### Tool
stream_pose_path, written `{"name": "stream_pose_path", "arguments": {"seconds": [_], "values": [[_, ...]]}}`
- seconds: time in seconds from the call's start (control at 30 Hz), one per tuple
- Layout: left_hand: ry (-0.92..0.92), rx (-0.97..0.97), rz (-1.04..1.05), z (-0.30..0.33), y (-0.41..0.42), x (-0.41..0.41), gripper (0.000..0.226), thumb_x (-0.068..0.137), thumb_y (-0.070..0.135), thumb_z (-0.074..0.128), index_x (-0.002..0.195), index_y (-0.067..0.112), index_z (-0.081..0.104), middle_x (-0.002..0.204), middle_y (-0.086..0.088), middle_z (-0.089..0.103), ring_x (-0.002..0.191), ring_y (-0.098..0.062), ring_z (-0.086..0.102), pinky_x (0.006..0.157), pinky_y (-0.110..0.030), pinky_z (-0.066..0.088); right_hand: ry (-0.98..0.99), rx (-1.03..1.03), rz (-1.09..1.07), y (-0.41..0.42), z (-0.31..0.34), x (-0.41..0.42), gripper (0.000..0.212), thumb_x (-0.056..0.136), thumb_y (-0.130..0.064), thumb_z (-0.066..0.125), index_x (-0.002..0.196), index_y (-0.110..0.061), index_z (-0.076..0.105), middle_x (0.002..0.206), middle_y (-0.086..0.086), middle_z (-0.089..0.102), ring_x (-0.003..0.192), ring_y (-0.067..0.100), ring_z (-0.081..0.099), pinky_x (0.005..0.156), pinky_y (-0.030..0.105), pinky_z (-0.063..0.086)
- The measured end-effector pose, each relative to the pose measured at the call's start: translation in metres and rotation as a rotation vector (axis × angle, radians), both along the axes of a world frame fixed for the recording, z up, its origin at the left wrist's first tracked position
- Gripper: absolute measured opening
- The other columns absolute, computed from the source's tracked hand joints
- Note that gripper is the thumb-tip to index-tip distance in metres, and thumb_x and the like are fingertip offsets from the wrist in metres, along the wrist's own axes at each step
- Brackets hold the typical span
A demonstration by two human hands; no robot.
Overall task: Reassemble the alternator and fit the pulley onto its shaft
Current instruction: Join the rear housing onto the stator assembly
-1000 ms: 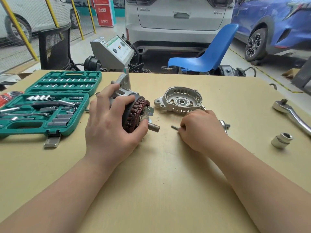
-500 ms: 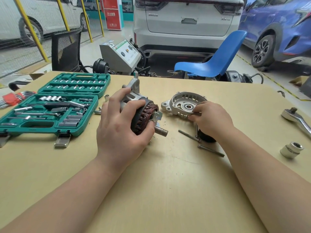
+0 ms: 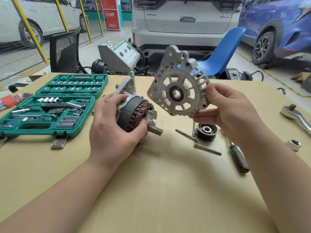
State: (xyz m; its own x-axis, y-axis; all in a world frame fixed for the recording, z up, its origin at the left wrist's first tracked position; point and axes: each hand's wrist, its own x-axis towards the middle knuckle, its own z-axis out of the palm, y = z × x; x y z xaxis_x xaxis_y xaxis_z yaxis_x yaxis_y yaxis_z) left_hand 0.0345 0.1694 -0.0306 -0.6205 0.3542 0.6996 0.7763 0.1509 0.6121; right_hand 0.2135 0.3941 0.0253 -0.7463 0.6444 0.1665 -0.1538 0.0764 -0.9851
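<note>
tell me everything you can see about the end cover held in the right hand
The end cover is a pale grey, cast-metal housing with slotted vents, spokes, mounting ears and a dark bearing at its centre hole. The right hand grips its right edge, holding it in the air and tilted, above the table and apart from the alternator body.

Cover [image 3: 178, 84]: silver-grey cast w/ spoke-pattern vents, dark bearing ring in ctr. Stator [image 3: 134, 115]: dark grey band, copper-red windings. Pulley [image 3: 206, 132]: black, silver nut. Socket case [image 3: 47, 130]: teal-green, chrome bits inside. Table [image 3: 151, 190]: pale tan woodgrain. Chair [image 3: 223, 54]: blue. Screwdriver [image 3: 239, 158] handle: dark green.
</note>
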Motion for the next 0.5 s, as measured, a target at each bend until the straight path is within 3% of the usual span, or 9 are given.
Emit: {"name": "stream_pose_path", "arguments": {"seconds": [0.13, 0.23, 0.33, 0.5], "values": [[-0.022, 0.027, 0.062, 0.001, 0.006, 0.003, 0.068, 0.074, 0.047, 0.083, 0.135, 0.029, 0.059, 0.138, -0.001, 0.054, 0.125, -0.020, 0.060, 0.102, -0.039, 0.055, 0.026, 0.053, 0.053, -0.004, 0.004, 0.003, 0.042, 0.085, -0.055, 0.071, 0.106, -0.019, 0.075, 0.102, 0.021, 0.075, 0.084, 0.049, 0.076, 0.075, 0.051, 0.065], [-0.024, 0.014, 0.083, 0.002, 0.010, 0.001, 0.068, 0.074, 0.046, 0.083, 0.136, 0.031, 0.057, 0.137, 0.001, 0.054, 0.124, -0.023, 0.060, 0.099, -0.044, 0.056, 0.040, 0.142, 0.048, -0.002, 0.004, 0.005, 0.024, 0.087, -0.049, 0.071, 0.094, -0.026, 0.075, 0.095, 0.009, 0.077, 0.090, 0.034, 0.077, 0.085, 0.050, 0.065], [-0.036, 0.008, 0.087, 0.001, 0.009, -0.003, 0.069, 0.074, 0.050, 0.081, 0.136, 0.032, 0.056, 0.137, 0.003, 0.053, 0.122, -0.017, 0.058, 0.098, -0.040, 0.055, 0.047, 0.191, 0.042, 0.004, 0.004, 0.009, 0.015, 0.088, -0.043, 0.071, 0.090, -0.029, 0.076, 0.096, 0.002, 0.077, 0.092, 0.023, 0.075, 0.090, 0.048, 0.064], [-0.029, -0.003, 0.092, 0.000, 0.008, -0.008, 0.070, 0.074, 0.053, 0.079, 0.136, 0.031, 0.054, 0.135, 0.003, 0.053, 0.118, -0.010, 0.054, 0.092, -0.030, 0.048, 0.011, 0.112, 0.025, 0.001, 0.005, 0.010, 0.022, 0.088, -0.048, 0.068, 0.090, -0.027, 0.075, 0.094, 0.016, 0.077, 0.084, 0.041, 0.077, 0.081, 0.050, 0.066]]}}
